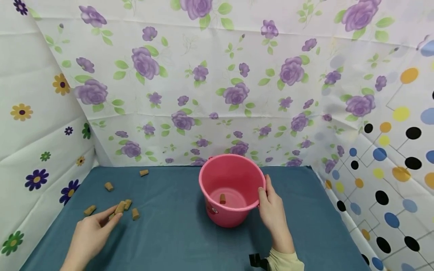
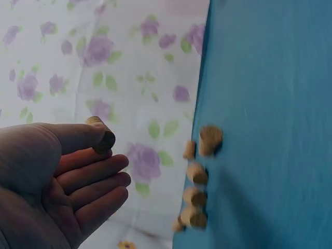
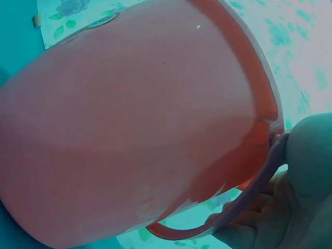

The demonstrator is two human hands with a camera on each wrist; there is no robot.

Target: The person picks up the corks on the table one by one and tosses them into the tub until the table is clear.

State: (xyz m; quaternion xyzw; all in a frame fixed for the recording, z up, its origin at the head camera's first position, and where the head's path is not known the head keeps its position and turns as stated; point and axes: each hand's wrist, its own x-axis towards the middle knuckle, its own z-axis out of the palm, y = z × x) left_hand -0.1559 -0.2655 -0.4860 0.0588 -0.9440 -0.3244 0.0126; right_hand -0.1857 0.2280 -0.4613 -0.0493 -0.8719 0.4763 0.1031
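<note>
My left hand (image 1: pixel 89 231) pinches a tan cork (image 2: pixel 97 136) between thumb and forefinger, with the other fingers extended in the left wrist view. Around that hand lie loose corks on the cloth, one of them (image 1: pixel 135 214) just to its right and another (image 1: pixel 89 210) to its left. A pink bucket (image 1: pixel 228 217) stands right of the middle, its mouth tipped towards me. One cork (image 1: pixel 222 198) rests inside, near the bottom. At the bucket's right side my right hand (image 1: pixel 272 210) grips the curved pink handle (image 3: pixel 244 199), thumb at the rim.
Dark blue cloth (image 1: pixel 162 233) covers the table. Farther back on the left are two more corks, one (image 1: pixel 109 186) near the side and one (image 1: pixel 144 172) by the back edge. Flowered sheeting (image 1: pixel 162 94) hangs behind, and a dotted sheet (image 1: pixel 379 162) borders the right.
</note>
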